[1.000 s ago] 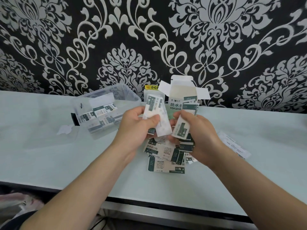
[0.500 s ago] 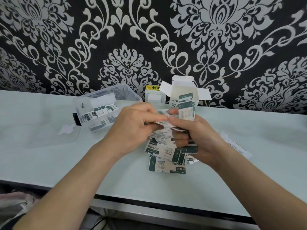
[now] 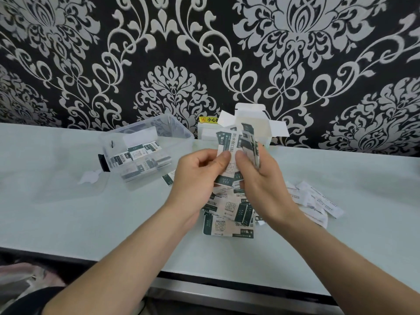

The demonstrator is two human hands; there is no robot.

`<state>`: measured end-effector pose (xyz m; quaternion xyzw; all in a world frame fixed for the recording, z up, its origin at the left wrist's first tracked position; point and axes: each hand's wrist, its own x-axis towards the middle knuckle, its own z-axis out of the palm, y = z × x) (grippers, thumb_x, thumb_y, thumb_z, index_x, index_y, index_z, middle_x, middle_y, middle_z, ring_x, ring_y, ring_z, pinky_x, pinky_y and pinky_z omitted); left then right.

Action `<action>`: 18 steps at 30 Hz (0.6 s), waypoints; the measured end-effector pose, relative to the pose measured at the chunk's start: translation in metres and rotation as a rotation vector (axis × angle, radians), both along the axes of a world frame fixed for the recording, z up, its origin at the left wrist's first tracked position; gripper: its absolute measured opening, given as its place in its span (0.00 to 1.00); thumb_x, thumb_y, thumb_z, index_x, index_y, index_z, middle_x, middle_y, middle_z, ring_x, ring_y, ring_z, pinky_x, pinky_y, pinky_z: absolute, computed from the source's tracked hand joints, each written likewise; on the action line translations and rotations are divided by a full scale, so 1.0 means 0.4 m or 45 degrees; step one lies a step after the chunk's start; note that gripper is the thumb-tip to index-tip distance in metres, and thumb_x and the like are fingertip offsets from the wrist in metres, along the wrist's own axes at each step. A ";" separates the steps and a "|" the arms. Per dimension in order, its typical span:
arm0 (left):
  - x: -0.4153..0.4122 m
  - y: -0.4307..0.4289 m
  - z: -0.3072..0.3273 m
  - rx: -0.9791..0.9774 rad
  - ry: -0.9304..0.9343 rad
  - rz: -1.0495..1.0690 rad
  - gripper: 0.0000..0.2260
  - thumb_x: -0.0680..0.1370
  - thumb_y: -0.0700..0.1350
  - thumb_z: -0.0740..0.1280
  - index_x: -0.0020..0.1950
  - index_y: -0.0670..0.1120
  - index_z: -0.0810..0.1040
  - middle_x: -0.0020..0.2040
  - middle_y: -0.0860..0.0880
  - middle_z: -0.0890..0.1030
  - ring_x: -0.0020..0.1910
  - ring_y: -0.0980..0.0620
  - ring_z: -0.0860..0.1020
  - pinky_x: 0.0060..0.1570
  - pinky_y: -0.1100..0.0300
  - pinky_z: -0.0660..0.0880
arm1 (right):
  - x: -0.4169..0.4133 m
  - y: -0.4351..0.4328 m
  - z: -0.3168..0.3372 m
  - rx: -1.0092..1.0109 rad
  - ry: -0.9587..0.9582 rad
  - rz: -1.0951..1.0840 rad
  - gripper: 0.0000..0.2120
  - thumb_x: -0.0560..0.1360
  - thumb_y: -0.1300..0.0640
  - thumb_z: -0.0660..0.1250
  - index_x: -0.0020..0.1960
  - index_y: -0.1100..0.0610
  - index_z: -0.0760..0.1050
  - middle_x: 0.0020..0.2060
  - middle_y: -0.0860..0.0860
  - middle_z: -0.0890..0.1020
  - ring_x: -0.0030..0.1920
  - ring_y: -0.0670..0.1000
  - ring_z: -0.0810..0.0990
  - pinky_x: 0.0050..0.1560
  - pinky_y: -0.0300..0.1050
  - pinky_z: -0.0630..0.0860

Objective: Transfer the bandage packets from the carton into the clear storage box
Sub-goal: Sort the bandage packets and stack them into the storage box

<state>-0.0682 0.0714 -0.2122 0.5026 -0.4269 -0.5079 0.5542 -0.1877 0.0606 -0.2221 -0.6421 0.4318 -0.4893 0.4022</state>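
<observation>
Pinch grip of left hand [image 3: 197,176] and right hand [image 3: 260,179] alike on one upright bunch of bandage packets [image 3: 230,142].

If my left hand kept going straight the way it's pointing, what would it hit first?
Most likely the right hand: the left hand pinches the fanned bandage packets, and the right thumb sits just beside it on them. Beyond stands the open carton, though depth is unclear.

black wall [image 3: 204,30] with silver-grey damask scrolls; pale mint bench [image 3: 56,212]; bandage packets [image 3: 227,214] white and dark green, printed with square codes; white carton [image 3: 250,110]; clear storage box [image 3: 179,133], black latch [image 3: 103,162]; yellow label [image 3: 208,119], black characters.
</observation>
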 end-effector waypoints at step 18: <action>-0.001 0.046 0.023 -0.537 -1.538 -0.604 0.56 0.61 0.62 0.77 0.75 0.65 0.40 0.75 0.62 0.32 0.74 0.58 0.30 0.71 0.55 0.51 | 0.005 0.002 0.011 0.969 -0.803 0.334 0.14 0.73 0.60 0.67 0.57 0.55 0.80 0.51 0.66 0.82 0.53 0.59 0.83 0.53 0.55 0.78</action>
